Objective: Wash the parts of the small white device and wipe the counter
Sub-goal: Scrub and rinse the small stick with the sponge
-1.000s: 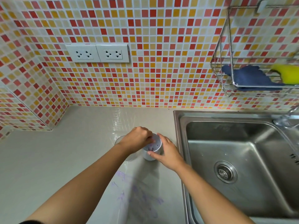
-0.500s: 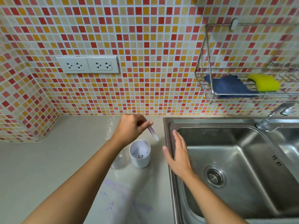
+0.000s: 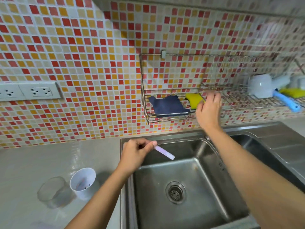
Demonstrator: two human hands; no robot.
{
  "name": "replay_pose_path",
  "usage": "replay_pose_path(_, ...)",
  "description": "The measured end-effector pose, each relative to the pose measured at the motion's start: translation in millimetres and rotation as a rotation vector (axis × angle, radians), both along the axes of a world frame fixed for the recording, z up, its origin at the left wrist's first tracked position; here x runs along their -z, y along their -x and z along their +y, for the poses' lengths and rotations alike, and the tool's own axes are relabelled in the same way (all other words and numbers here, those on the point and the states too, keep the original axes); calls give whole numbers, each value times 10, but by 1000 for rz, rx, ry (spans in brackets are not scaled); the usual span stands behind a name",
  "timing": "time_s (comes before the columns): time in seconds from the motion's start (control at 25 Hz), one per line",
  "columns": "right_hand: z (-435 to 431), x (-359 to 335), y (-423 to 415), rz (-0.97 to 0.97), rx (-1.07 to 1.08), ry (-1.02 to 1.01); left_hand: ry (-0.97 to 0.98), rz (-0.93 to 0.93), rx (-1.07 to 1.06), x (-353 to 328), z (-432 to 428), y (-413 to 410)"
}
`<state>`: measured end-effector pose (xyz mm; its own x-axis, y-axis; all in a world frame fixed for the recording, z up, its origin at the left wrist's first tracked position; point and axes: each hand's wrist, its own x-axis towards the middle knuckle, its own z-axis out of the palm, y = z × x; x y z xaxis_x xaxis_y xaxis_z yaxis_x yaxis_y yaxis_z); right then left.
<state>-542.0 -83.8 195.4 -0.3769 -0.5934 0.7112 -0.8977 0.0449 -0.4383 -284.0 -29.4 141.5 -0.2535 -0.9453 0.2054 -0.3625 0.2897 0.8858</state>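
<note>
Washing not begun: left hand (image 3: 135, 152) pinches pale purple stick (image 3: 165, 152) over dry sink (image 3: 231, 204); right hand (image 3: 208, 111), open, touches yellow sponge (image 3: 194, 100) mid-frame; white cup (image 3: 83, 180), table (image 3: 33, 162) untouched

head-worn camera, looking forward and down, close over sink (image 3: 189, 171), facing tiled wall (image 3: 99, 47)

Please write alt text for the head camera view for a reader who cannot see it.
A person's left hand holds a small pale stick-like part over a steel sink, while the right hand reaches a yellow sponge in a wall rack. A white cup and clear cup stand on the counter.
</note>
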Motion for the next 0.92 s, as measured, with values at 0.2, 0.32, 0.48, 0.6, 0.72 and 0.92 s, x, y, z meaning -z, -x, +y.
replay_pose_path(0.2,-648,-244,439,11,26,-680,-25,94,-103,-12,86,383)
replay_pose_path(0.32,-873,-168,520,0,4,-848,-75,188,-162,-5,97,533)
replay_pose_path(0.48,-940,-62,552,-30,-57,-970,-105,285,-216,-3,142,734)
replay_pose_path(0.6,-804,-169,535,-76,-76,-713,-134,371,-201,-14,207,922)
replay_pose_path(0.72,-344,-412,514,-228,-289,-333,-139,462,-202,-31,272,1036)
replay_pose_path(0.92,1029,32,426,-325,-660,-231,-348,690,-306,-2,341,1287)
